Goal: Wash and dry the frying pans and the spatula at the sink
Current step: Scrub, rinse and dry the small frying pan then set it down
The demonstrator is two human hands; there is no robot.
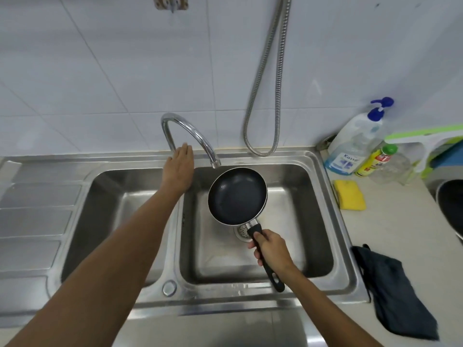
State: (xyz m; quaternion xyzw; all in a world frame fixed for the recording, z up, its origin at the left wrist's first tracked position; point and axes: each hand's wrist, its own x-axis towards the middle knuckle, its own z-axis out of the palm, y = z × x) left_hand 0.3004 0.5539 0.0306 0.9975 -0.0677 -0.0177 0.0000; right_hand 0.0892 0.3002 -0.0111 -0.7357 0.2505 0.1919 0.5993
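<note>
At the far left lies the ribbed draining board point(37, 221) of the steel sink point(250, 296), and next to it the left basin point(112, 209). The left arm stretches forward over this basin, nearly straight from elbow to wrist. The left grip point(179, 169), a bare hand, is flat and palm down, its fingers point(186, 151) straight and close together and holding nothing. The fingertips reach the base of the curved chrome tap point(190, 131) at the rear rim; whether they touch the tap cannot be told.

The tap's spout ends just above the far edge of the small frying pan point(237, 196). The pan is held over the right basin point(318, 221), dark inside facing up, roughly level, and clear of the basin floor. Its black handle point(275, 281) runs back toward the person, above the drain strainer point(241, 231). The right grip point(271, 249) is wrapped round the middle of that handle, fingers curled under and thumb on the near side, the forearm coming in from the lower right.

A metal hose point(270, 71) hangs in a loop on the tiled wall. On the worktop point(400, 221) to the right lie a yellow sponge point(349, 195), a pump bottle point(350, 146), a yellow bottle point(375, 159) with a green cap, a green and white squeegee point(426, 139) and a dark cloth point(395, 291). A second dark pan point(451, 209) shows partly at the right edge.
</note>
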